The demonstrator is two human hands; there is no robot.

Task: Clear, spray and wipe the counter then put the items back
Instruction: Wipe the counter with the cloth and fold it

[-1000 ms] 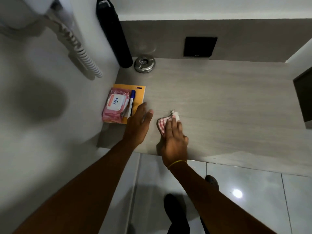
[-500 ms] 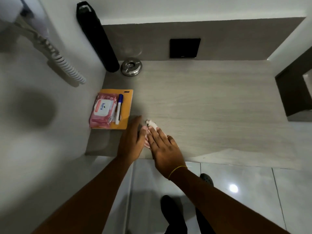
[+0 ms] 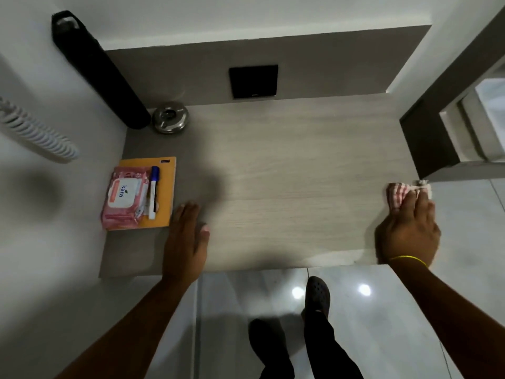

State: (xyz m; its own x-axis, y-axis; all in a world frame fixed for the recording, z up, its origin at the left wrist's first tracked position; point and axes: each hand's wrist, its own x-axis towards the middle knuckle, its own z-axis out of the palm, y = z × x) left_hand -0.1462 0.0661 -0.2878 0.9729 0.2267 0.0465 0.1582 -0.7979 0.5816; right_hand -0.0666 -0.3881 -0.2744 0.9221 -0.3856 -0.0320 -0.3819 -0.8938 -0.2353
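Note:
My right hand (image 3: pixel 408 231) presses a red-and-white checked cloth (image 3: pixel 397 194) flat on the wood-grain counter (image 3: pixel 287 170) at its far right edge. My left hand (image 3: pixel 185 239) lies flat and empty on the counter near the front left, fingers together. Just left of it sits an orange notebook (image 3: pixel 166 187) carrying a pink pack of wet wipes (image 3: pixel 124 198) and a blue-capped marker (image 3: pixel 153 191).
A tall black bottle (image 3: pixel 98 69) leans in the back left corner beside a round metal ashtray (image 3: pixel 170 117). A black wall plate (image 3: pixel 254 80) is on the back panel. A coiled white cord (image 3: pixel 35 132) hangs on the left wall. A dark frame (image 3: pixel 429 138) bounds the right side.
My right hand has swept the cloth from beside my left hand across the counter to its right edge. My left hand has stayed in place by the notebook.

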